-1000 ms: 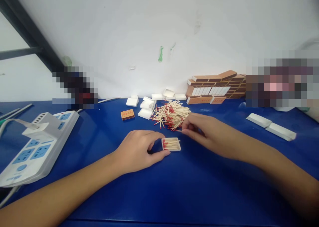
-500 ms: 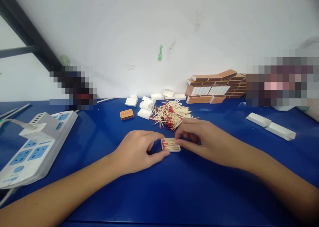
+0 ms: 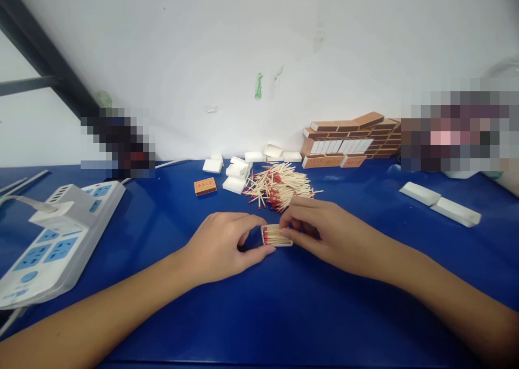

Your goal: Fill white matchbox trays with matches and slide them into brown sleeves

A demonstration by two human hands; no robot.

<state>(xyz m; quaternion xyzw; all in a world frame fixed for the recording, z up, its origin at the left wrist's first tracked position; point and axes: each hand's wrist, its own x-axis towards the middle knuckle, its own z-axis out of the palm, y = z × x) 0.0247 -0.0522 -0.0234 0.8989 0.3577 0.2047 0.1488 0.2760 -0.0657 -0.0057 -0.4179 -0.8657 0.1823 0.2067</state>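
Left hand [image 3: 221, 247] gripping tray [image 3: 275, 235] mid-table; right hand [image 3: 324, 229] pinching matches [image 3: 274, 235] into it. Risk: overfill, spill; elbow scattering pile [image 3: 279, 185] behind.

I count 2 hands in my view, the left hand [image 3: 221, 247] and the right hand [image 3: 324, 228], both at 1 open tray [image 3: 274, 235] of matches, with 1 loose pile [image 3: 279, 186] behind it holding too many sticks for me to count. Around the pile I see about 8 empty white trays [image 3: 237, 170], 1 lone orange box [image 3: 205, 186], and 1 stack [image 3: 352, 139] of orange boxes I cannot number. Further out I count 1 power strip [image 3: 52, 239] and 2 long white boxes [image 3: 440, 204].
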